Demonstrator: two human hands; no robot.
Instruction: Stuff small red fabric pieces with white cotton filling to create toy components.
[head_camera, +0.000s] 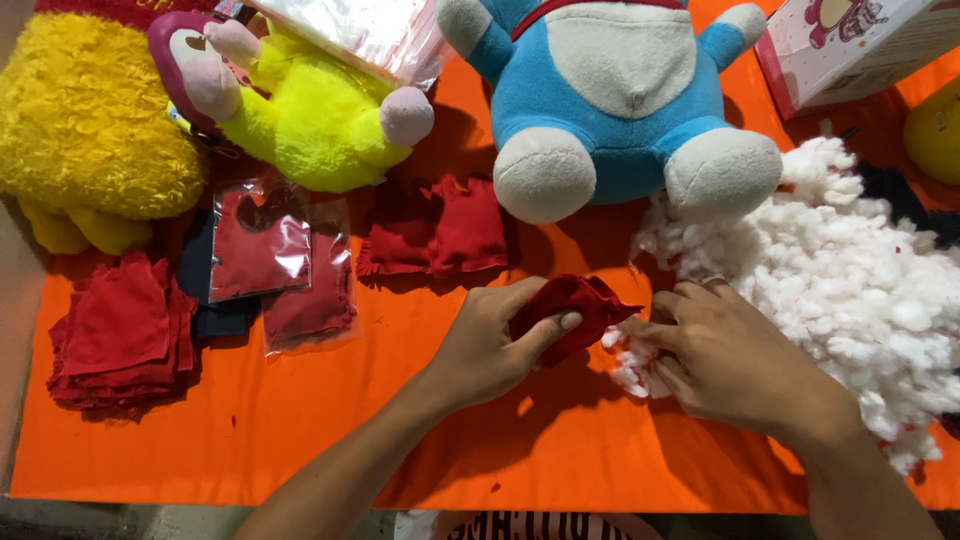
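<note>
Orange cloth surface (300, 440) bears red fabric stack (120, 335), plush toys (620, 90), white stuffing heap (860, 280), plastic packets (260, 245).

**One head camera, looking steeply down**

The only view looks down from the person's head onto an orange cloth (300, 440), close enough that forearms enter from the bottom edge. Beyond the cloth's middle, plush toys are cropped by the top edge; probably the floor shows left of it.

Bright, even overhead light; soft shadows under hands (600, 350); sharp focus, mild glare on plastic bag (365, 30).
</note>
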